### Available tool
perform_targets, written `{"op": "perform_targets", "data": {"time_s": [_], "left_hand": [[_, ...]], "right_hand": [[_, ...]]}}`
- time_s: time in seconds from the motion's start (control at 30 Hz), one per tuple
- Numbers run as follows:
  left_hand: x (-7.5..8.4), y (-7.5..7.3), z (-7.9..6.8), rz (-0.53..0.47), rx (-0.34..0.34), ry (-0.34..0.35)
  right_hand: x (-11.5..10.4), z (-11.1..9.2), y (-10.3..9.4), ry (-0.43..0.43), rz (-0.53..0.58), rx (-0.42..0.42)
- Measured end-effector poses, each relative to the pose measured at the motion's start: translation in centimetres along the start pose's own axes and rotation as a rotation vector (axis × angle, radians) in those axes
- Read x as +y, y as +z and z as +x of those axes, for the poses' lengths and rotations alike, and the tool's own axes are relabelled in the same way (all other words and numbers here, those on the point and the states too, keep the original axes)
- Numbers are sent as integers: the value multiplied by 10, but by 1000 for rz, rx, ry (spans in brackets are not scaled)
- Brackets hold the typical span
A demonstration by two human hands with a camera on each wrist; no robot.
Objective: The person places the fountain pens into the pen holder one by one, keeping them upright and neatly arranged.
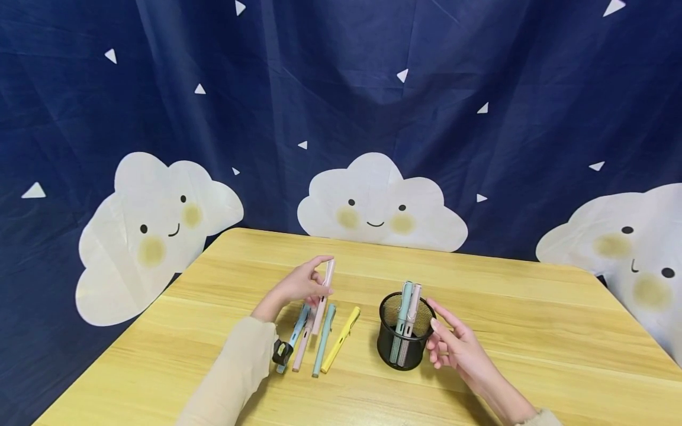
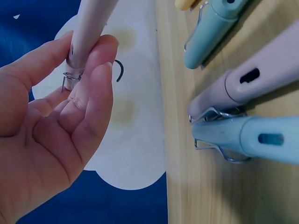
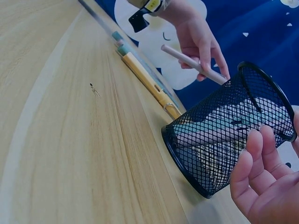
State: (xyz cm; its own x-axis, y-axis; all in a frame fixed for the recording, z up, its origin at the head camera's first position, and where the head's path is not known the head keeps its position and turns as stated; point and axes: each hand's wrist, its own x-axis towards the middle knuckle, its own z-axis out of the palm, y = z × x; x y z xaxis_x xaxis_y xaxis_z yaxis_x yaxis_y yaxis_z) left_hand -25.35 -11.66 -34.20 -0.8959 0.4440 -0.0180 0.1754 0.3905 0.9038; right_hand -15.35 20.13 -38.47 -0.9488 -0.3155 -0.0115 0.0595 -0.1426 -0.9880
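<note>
My left hand [image 1: 302, 281] pinches a pale pink pen [image 1: 322, 310] near its clip end, between thumb and fingers. In the left wrist view this pen [image 2: 91, 28] is apart from the table. My right hand [image 1: 462, 352] holds the side of a black mesh pen holder [image 1: 388, 350], thumb and index finger at its rim. The right wrist view shows other fingertips [image 3: 254, 140] by the mesh. Inside the holder, a green pen [image 1: 404, 307] and a pale mauve pen [image 1: 412, 310] lean together.
On the wooden table [image 1: 479, 284], below and beside my left hand, lie a blue pen [image 1: 299, 324], a mauve pen [image 1: 302, 346], a teal pen [image 1: 323, 343] and a yellow pen [image 1: 341, 341]. A dark blue curtain [image 1: 341, 89] with clouds hangs behind the table.
</note>
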Motion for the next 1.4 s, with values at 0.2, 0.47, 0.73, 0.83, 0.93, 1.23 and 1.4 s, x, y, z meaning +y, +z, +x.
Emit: {"op": "perform_targets", "data": {"time_s": [0.2, 0.47, 0.73, 0.83, 0.93, 1.23, 1.4], "left_hand": [[1, 3, 2, -40, -4, 15], [4, 8, 5, -64, 15, 44], [9, 13, 7, -95, 23, 86], [12, 15, 8, -94, 29, 96], [13, 17, 8, -92, 34, 106], [21, 23, 10, -113, 49, 128], [40, 28, 2, -102, 53, 175]], "right_hand": [[0, 0, 0, 7, 1, 10], [1, -1, 0, 2, 0, 5], [1, -1, 0, 9, 1, 10], [1, -1, 0, 8, 2, 17], [2, 0, 0, 2, 7, 17], [2, 0, 0, -18, 22, -17], [2, 0, 0, -17, 18, -13]]}}
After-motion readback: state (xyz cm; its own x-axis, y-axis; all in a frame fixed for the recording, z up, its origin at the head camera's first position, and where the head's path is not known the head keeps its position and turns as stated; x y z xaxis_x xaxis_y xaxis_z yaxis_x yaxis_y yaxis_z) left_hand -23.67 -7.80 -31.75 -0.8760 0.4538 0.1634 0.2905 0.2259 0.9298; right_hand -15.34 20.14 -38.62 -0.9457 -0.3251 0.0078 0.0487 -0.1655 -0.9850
